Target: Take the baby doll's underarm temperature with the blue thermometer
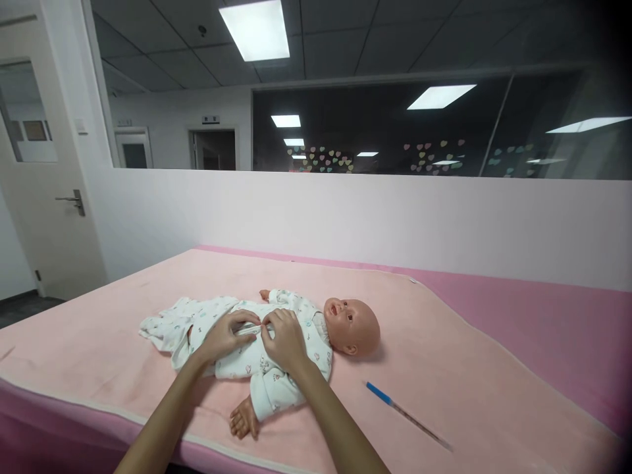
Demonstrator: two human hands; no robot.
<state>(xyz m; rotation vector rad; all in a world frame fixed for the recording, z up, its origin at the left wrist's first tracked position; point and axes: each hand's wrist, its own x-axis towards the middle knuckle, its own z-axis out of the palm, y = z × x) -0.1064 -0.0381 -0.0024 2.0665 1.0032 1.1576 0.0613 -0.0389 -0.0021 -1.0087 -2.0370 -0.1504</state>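
A baby doll [356, 327] lies on its back with its head to the right, dressed in a white printed baby romper [237, 364]. My left hand [226, 339] is at the romper's front, thumb and fingers closing on the fabric along the middle opening. Just to its right, my right hand [285, 339] pinches the same edge, its fingertips almost touching the left ones. Whether a fastener sits between the fingertips is hidden. One doll hand [245, 418] sticks out of the near sleeve. The romper's leg part [170, 322] spreads loosely to the left.
A thin pen-like stick with a blue end [407, 415] lies right of the doll. Beneath everything is a peach cloth [474, 368] over a pink padded surface [557, 329]. Behind stand a white low wall [395, 217] with glass above it and a door [54, 191] at left.
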